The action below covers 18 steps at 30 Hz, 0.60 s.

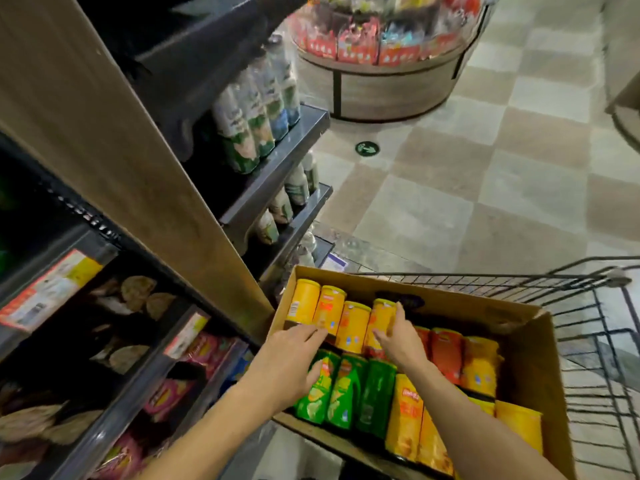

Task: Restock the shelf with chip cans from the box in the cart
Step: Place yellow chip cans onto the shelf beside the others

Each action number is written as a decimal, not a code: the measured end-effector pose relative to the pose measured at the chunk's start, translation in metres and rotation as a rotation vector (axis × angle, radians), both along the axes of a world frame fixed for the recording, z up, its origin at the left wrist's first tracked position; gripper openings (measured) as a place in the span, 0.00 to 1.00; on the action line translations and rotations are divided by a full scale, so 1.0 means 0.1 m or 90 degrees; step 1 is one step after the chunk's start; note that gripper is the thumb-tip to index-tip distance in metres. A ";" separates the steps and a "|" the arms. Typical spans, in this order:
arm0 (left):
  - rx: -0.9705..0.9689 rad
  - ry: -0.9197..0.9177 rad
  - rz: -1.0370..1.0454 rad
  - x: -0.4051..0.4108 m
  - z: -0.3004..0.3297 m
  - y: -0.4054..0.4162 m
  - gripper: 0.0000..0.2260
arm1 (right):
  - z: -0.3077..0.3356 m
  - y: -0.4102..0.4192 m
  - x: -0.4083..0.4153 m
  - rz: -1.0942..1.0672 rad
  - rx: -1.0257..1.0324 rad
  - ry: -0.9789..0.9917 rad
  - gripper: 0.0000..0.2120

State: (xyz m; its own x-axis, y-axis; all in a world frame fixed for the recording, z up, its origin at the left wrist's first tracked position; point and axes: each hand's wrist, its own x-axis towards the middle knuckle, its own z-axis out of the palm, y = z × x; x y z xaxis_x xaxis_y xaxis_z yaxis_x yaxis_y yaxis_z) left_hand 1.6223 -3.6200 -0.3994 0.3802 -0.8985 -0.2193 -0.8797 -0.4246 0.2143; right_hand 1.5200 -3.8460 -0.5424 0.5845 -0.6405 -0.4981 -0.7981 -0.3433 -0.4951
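Observation:
A cardboard box (533,362) sits in a wire shopping cart (609,341) and holds several chip cans lying on their sides. Yellow cans (329,311) fill its far left row, green cans (346,389) the near left, orange and yellow ones the right. My right hand (396,336) grips the rightmost yellow can (382,315) of the far row, thumb on one side and fingers on the other. My left hand (294,355) reaches over the box's left edge with fingers stretched flat, its tips near a yellow can and above the green ones.
Dark shelves (114,393) with snack bags and price tags stand at the left behind a wooden end panel (114,140). Further shelves hold upright cans (256,116). A round display stand (381,64) is ahead on the checkered tile floor.

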 end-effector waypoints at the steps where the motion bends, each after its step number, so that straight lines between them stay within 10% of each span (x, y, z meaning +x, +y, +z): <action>1: -0.004 -0.004 0.009 -0.01 -0.01 -0.04 0.25 | -0.07 -0.04 0.05 -0.012 0.009 0.009 0.46; 18: 0.277 0.035 -0.010 0.03 -0.80 -0.85 0.23 | -0.08 -0.37 -0.64 -0.162 0.144 -0.144 0.50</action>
State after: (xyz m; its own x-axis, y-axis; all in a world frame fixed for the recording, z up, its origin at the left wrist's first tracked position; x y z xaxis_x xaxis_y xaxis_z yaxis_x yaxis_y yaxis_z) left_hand 1.6255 -3.7054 -0.4796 0.3446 -0.7238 -0.5979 -0.8788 -0.4727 0.0657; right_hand 1.4561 -3.8827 -0.5507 0.5322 -0.6682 -0.5199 -0.7057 -0.0109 -0.7084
